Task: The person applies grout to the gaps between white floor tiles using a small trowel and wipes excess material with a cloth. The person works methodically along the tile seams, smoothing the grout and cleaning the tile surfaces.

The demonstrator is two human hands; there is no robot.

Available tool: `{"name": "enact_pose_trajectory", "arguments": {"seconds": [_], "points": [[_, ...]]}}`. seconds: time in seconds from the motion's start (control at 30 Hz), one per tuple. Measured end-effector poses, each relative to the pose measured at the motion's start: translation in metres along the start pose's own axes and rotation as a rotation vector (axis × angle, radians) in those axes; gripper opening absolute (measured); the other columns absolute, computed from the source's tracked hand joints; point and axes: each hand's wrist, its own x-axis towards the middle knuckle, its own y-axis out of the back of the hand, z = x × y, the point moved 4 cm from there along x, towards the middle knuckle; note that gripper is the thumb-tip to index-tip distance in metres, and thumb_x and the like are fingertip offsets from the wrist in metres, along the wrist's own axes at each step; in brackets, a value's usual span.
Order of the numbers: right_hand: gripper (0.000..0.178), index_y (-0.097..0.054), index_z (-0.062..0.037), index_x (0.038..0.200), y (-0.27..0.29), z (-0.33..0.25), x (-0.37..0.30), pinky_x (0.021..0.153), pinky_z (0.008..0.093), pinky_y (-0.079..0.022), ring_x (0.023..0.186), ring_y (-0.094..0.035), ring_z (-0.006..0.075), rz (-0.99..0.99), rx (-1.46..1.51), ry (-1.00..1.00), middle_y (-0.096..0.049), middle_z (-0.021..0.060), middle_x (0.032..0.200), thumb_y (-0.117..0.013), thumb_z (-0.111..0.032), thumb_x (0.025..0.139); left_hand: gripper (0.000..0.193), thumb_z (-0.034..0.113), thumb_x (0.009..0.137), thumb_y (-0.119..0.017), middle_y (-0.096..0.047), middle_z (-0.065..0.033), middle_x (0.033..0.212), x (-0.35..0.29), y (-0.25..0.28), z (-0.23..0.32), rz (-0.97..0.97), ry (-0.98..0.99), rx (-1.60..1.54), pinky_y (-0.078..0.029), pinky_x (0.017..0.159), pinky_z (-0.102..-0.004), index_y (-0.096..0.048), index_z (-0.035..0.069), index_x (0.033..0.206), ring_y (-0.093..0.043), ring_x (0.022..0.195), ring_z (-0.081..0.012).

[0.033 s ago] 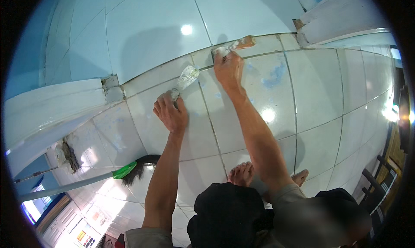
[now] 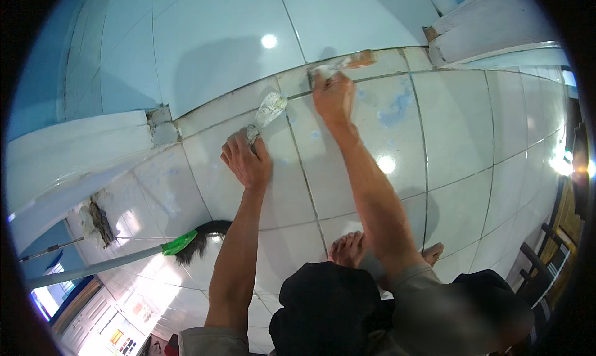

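Observation:
My left hand point(image 2: 246, 160) rests low over the white floor tiles, its fingers curled round the handle of a putty knife. The putty knife's blade point(image 2: 271, 109), crusted with white and yellowish paint, points away to the upper right. Farther off and to the right, my right hand point(image 2: 333, 98) grips a white-smeared hand tool point(image 2: 361, 59) at the foot of the pale blue wall point(image 2: 230, 45). Its brown end sticks out to the right, and motion blur leaves its exact kind unclear. Pale blue paint smudges point(image 2: 395, 109) mark the tiles right of this hand.
A broom with a green head point(image 2: 180, 243) and dark bristles lies left of my left forearm. Beyond it is a crumpled cloth point(image 2: 99, 222). White raised edges point(image 2: 81, 142) flank the wall section on both sides. My bare foot point(image 2: 346, 249) is below, and dark furniture point(image 2: 540, 263) stands at right.
My right hand and its tool have shifted slightly to the right along the wall's foot. My left hand with the putty knife stays nearly in place.

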Motion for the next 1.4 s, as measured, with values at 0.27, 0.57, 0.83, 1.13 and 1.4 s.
{"name": "enact_pose_trajectory", "arguments": {"seconds": [0.27, 0.57, 0.83, 1.13, 1.4], "points": [[0.032, -0.06, 0.0086, 0.066, -0.022, 0.0, 0.0, 0.061, 0.0492, -0.051, 0.066, -0.067, 0.0452, 0.084, -0.006, 0.036, -0.062, 0.0298, 0.067, -0.069, -0.015, 0.086, 0.034, 0.026, 0.092, -0.063, -0.06, -0.0133, 0.108, 0.009, -0.003, 0.01, 0.014, 0.017, -0.037, -0.037, 0.095, -0.0461, -0.061, 0.003, 0.118, -0.052, 0.103, -0.0341], [0.034, -0.062, 0.0078, 0.069, -0.018, 0.001, 0.002, 0.059, 0.0469, -0.051, 0.06, -0.066, 0.0394, 0.038, 0.082, -0.042, -0.062, 0.0264, 0.064, -0.07, -0.019, 0.089, 0.035, 0.025, 0.094, -0.062, -0.06, -0.0151, 0.106, 0.01, -0.002, 0.006, 0.054, 0.04, -0.103, -0.039, 0.091, -0.0474, -0.059, 0.002, 0.12, -0.054, 0.1, -0.035], [0.032, -0.061, 0.0064, 0.067, -0.013, 0.0, 0.004, 0.056, 0.043, -0.049, 0.052, -0.062, 0.0299, 0.053, 0.133, -0.112, -0.063, 0.0206, 0.06, -0.072, -0.015, 0.089, 0.035, 0.023, 0.094, -0.062, -0.059, -0.015, 0.105, 0.005, 0.005, -0.001, 0.059, 0.045, -0.115, -0.039, 0.091, -0.0478, -0.058, 0.001, 0.121, -0.054, 0.1, -0.0351], [0.032, -0.062, 0.0068, 0.068, -0.034, -0.018, -0.005, 0.06, 0.0484, -0.05, 0.06, -0.065, 0.0419, -0.011, 0.115, 0.051, -0.063, 0.0282, 0.066, -0.072, -0.018, 0.086, 0.029, 0.02, 0.092, -0.064, -0.06, -0.0138, 0.104, 0.006, 0.002, 0.0, 0.079, 0.088, -0.137, -0.038, 0.092, -0.0449, -0.059, 0.002, 0.115, -0.053, 0.098, -0.0346], [0.027, -0.06, 0.0072, 0.073, -0.035, -0.033, -0.015, 0.063, 0.0484, -0.051, 0.067, -0.066, 0.045, -0.014, 0.088, 0.272, -0.062, 0.0288, 0.067, -0.072, -0.013, 0.086, 0.032, 0.023, 0.092, -0.063, -0.061, -0.0134, 0.104, 0.006, -0.002, 0.002, 0.093, 0.046, -0.112, -0.038, 0.092, -0.0448, -0.06, 0.003, 0.116, -0.053, 0.099, -0.0342]]}}
